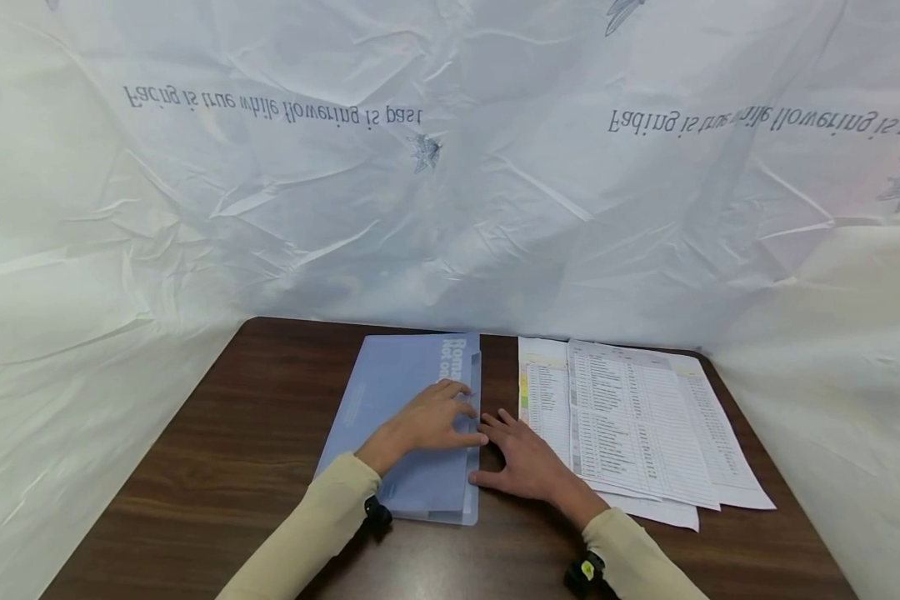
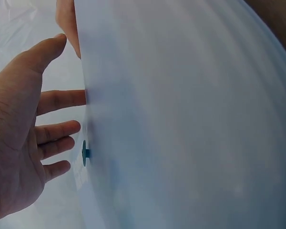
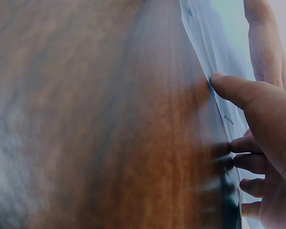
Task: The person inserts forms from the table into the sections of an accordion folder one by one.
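A blue plastic document folder [image 1: 390, 375] lies flat on the table, pale lettering along its upper right side. Over its right half hovers my left hand [image 1: 431, 417], fingers spread and loosely bent, thumb near the right edge. In the left wrist view a small teal button [image 2: 84, 153] stands out from the folder cover beside the fingers. My right hand [image 1: 528, 458] is at the folder's right edge with its fingers apart. The right wrist view shows its thumb [image 3: 231, 89] touching that edge, the fingertips close along it. Neither hand grips anything.
Overlapping printed sheets [image 1: 622, 417] with tables lie right of my right hand. The dark brown wooden table [image 1: 195, 467] has rounded far corners. A white sheet with printed text [image 1: 450, 233] hangs behind it and along both sides.
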### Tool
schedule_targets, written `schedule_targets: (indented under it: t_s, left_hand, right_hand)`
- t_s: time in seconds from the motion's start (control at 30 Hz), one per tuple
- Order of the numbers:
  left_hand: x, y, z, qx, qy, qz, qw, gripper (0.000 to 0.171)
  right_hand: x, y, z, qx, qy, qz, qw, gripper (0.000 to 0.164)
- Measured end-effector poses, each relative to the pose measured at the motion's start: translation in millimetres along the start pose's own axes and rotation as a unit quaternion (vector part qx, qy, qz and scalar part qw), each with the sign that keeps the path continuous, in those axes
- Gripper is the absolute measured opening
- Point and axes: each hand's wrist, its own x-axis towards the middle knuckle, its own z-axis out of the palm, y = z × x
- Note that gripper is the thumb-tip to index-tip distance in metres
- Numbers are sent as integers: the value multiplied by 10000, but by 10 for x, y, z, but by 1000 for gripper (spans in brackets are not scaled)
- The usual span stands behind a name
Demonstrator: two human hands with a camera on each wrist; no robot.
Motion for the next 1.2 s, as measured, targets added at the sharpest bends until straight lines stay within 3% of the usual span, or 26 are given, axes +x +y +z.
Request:
schedule_targets:
  t_s: [0.23, 0.4, 0.73, 1.0, 1.2]
  left_hand:
    - [-14, 7, -1, 55, 6, -148, 9999, 56]
    - [-25, 31, -32, 6, 333, -280, 9991, 54]
    - [-75, 146, -285, -84, 1015, -597, 9930, 33]
    - [-119, 160, -413, -308, 1199, -824, 9889, 22]
    - [-159, 168, -486, -535, 1227, -1017, 9858, 27]
  right_hand:
    - [-4, -20, -13, 34, -7, -17, 10000, 82]
    - [-7, -13, -14, 2, 17, -6, 10000, 80]
    - [-14, -15, -11, 29, 2, 42, 10000, 86]
    - [-6, -11, -1, 6, -7, 50, 10000, 85]
    - [4, -15, 1, 48, -9, 40, 10000, 85]
